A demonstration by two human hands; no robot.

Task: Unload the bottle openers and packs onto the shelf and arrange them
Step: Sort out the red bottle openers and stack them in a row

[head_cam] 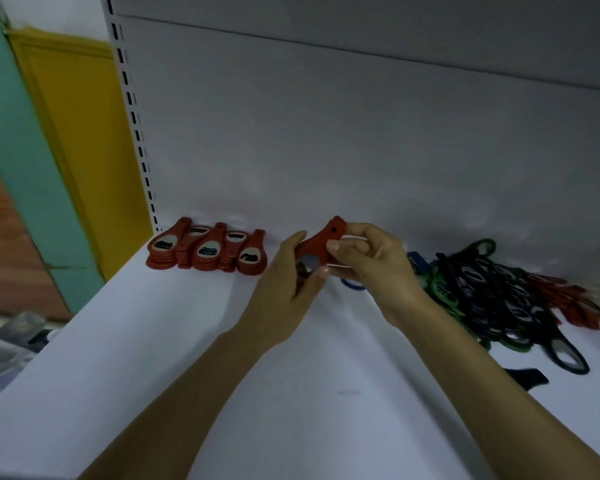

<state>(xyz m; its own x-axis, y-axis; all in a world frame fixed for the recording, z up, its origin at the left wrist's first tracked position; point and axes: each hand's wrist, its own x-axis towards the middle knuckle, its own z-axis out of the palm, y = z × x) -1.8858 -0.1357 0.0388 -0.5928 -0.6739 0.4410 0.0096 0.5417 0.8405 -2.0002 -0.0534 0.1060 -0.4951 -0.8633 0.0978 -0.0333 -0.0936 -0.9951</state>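
Note:
A stack of red bottle openers (321,242) is held just above the white shelf (291,393) between both hands. My left hand (284,289) grips its wide lower end, and my right hand (371,261) pinches its narrow handle end. At the shelf's back left stand several stacks of red openers (207,251) in a neat row. A loose heap of black, green, blue and red openers (506,292) lies at the back right. A blue opener (352,284) peeks out under my right hand.
The shelf's white back panel (361,133) rises behind the openers, with a slotted upright (136,126) at its left edge. A yellow and teal wall (66,150) lies beyond. Clear plastic packs (4,351) sit low at the left. A black opener (530,377) lies apart near the heap.

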